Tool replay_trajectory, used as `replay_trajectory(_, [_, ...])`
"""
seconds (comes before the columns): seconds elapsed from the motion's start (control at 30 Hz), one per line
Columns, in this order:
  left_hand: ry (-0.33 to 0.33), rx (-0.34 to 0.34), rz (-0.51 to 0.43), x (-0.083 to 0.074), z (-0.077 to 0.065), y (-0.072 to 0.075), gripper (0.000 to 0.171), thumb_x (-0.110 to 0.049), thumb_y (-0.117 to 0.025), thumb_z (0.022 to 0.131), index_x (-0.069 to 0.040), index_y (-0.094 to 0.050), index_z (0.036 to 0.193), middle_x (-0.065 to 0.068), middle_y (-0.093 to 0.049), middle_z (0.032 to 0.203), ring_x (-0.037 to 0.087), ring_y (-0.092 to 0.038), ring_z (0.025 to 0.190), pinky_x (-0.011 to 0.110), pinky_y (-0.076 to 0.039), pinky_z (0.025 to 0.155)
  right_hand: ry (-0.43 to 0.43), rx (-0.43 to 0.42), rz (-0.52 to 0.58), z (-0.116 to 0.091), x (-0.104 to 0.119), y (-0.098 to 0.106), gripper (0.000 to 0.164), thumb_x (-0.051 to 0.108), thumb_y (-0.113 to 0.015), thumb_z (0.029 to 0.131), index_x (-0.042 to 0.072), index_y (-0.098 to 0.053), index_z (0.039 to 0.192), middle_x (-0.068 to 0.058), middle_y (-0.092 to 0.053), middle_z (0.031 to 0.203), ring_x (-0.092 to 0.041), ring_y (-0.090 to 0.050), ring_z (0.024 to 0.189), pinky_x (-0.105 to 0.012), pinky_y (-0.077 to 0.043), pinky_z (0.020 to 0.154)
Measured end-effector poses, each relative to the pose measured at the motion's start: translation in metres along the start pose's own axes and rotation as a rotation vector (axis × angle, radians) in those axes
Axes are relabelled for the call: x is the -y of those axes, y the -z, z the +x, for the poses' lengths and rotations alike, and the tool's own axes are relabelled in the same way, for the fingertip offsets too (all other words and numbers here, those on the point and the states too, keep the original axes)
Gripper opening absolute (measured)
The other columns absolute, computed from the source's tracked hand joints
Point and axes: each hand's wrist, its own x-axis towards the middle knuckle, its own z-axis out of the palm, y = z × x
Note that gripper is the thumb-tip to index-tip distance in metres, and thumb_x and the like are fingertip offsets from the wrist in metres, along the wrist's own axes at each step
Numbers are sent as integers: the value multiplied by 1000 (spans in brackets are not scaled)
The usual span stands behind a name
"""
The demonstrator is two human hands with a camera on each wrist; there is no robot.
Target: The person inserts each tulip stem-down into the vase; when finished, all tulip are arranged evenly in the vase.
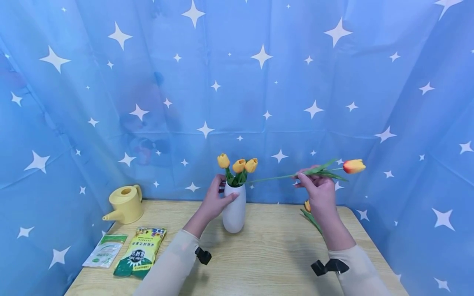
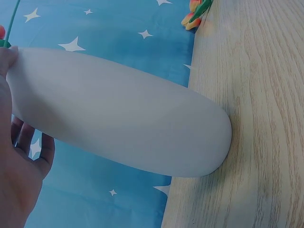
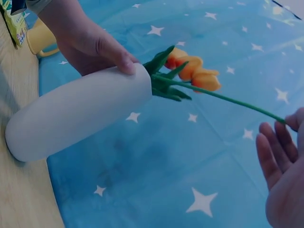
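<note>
A white vase (image 1: pixel 234 209) stands at the table's back edge with several yellow-orange tulips (image 1: pixel 239 165) in its mouth. My left hand (image 1: pixel 216 199) grips the vase near its rim, thumb across the front and fingers round the far side. In the right wrist view that thumb lies just below the rim of the vase (image 3: pixel 85 111). My right hand (image 1: pixel 319 187) pinches a red-and-yellow tulip (image 1: pixel 354 166) by its stem, close to the leaves. Its stem (image 3: pixel 228 99) runs nearly level toward the vase, the end near the mouth; whether it touches cannot be told.
Another tulip (image 1: pixel 308 206) lies at the back right of the table (image 1: pixel 266 263), partly behind my right hand. On the left stand a yellow watering can (image 1: pixel 126 205), a green-and-yellow packet (image 1: pixel 140 251) and a white-and-green packet (image 1: pixel 105 250). A blue star-patterned curtain (image 1: pixel 237 111) hangs behind.
</note>
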Motion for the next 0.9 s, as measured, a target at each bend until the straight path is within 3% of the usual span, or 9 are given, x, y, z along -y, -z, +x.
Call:
replay_trajectory(0.33, [12,10,-7,-3,-1,1,63,-47,-83,100,-17,-50,144,6,-57,143,30,-58,134,59,-51,114,73,149,-174,9,10,-23,22,13,-77,106,-6,-68,113,-7,-80,100,-18,-74,85,-29,-63,81])
replay_trajectory(0.63, [5,5,-5,0,0,1,62,-49,-82,100,-18,-50,142,4,-58,142,29,-59,134,61,-50,114,83,259,-280,16,17,-44,20,17,-77,107,-1,-72,114,-11,-78,99,-18,-70,80,-28,-62,76])
replay_trajectory(0.9, [-5,-5,8,0,1,1,63,-46,-84,99,-15,-51,143,8,-58,141,32,-59,132,61,-50,114,119,264,-324,19,23,-56,17,13,-75,107,-1,-69,113,-14,-78,94,-16,-70,79,-30,-60,71])
